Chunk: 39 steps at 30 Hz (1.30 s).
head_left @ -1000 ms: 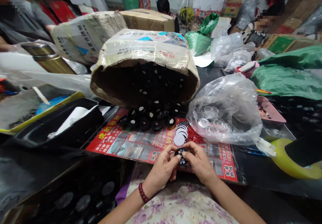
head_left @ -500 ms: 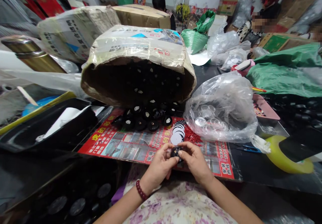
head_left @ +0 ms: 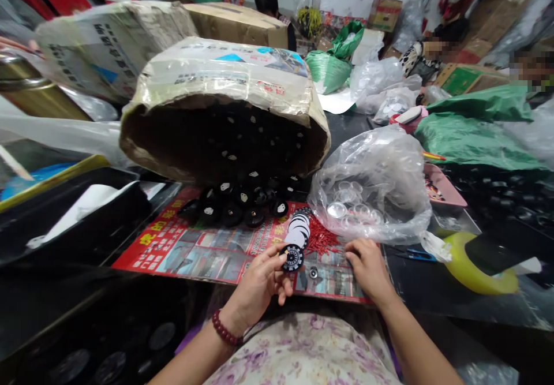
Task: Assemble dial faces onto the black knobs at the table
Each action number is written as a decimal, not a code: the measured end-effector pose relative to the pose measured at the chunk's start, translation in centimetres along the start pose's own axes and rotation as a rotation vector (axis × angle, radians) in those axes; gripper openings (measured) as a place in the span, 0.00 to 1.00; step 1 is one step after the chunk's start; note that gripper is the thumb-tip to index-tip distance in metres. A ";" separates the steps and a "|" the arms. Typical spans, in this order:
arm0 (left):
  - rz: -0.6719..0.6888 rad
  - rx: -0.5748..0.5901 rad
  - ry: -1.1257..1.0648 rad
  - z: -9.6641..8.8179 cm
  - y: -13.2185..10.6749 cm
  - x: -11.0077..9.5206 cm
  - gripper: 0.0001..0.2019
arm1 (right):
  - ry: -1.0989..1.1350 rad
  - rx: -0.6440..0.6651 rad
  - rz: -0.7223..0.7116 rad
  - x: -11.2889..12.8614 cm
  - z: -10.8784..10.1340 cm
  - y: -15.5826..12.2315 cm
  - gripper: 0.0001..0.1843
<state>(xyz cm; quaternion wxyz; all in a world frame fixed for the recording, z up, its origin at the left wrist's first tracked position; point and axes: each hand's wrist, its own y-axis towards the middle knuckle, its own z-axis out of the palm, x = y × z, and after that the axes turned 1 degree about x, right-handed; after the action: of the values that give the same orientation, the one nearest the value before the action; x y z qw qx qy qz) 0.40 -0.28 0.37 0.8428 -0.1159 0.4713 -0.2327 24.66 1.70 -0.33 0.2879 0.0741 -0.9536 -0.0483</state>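
red sheet reads 虎的彩, left hand pinches a black dial, right hand half-curled

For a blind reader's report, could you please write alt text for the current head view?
A person's bare left hand holds a round black dial with white markings; the bare right hand is apart from it, near thin red pieces. Beyond, round black parts lie before an open cardboard box beside a clear plastic bag.
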 end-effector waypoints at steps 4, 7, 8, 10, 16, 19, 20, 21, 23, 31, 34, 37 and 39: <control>0.072 -0.103 0.072 0.3 0.2 0.3 0.17 | -0.061 0.008 -0.020 1.2 0.9 0.9 0.04; 0.065 -0.105 0.077 0.6 0.0 0.2 0.15 | -0.056 0.002 -0.066 1.9 1.4 1.3 0.06; 0.052 -0.096 0.071 0.7 -0.1 0.1 0.15 | -0.043 0.003 -0.076 2.0 1.5 1.4 0.07; 0.030 -0.089 0.053 0.9 -0.2 -0.3 0.15 | -0.017 0.003 -0.085 2.1 1.4 1.4 0.08; 0.036 -0.101 -0.044 1.4 0.0 -0.7 0.14 | 0.538 -0.002 0.067 3.9 0.7 0.9 0.09; 0.068 -0.081 -0.062 1.8 0.1 -0.2 0.19 | 0.896 0.037 0.209 6.5 0.8 0.8 0.06; 0.075 -0.066 -0.066 2.0 0.1 0.0 0.20 | 0.971 0.033 0.220 7.4 1.0 0.8 0.06; 0.079 -0.047 -0.071 2.2 0.0 0.2 0.20 | 1.009 0.022 0.209 8.3 1.2 0.8 0.05; 0.080 -0.014 -0.083 2.5 -0.2 0.4 0.20 | 0.983 0.005 0.159 9.7 1.9 0.7 0.03; 0.115 0.004 -0.157 1.7 -0.6 0.5 0.22 | 0.479 -0.037 -0.182 9.7 2.9 -0.1 0.08; 0.113 0.013 -0.152 1.7 -0.6 0.6 0.22 | 0.413 -0.025 -0.241 9.5 2.7 -0.3 0.09; 0.119 0.001 -0.113 1.9 -0.5 0.5 0.22 | 0.417 -0.006 -0.213 9.5 2.8 -0.3 0.09; 0.126 0.000 -0.085 2.0 -0.4 0.5 0.21 | 0.432 0.005 -0.193 9.5 3.0 -0.3 0.09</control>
<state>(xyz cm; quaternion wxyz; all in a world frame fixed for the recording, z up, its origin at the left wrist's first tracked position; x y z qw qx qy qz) 2.15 -0.93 1.23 0.8751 -0.0957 0.4414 -0.1738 15.17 -0.01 2.31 0.4793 0.1740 -0.8584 -0.0562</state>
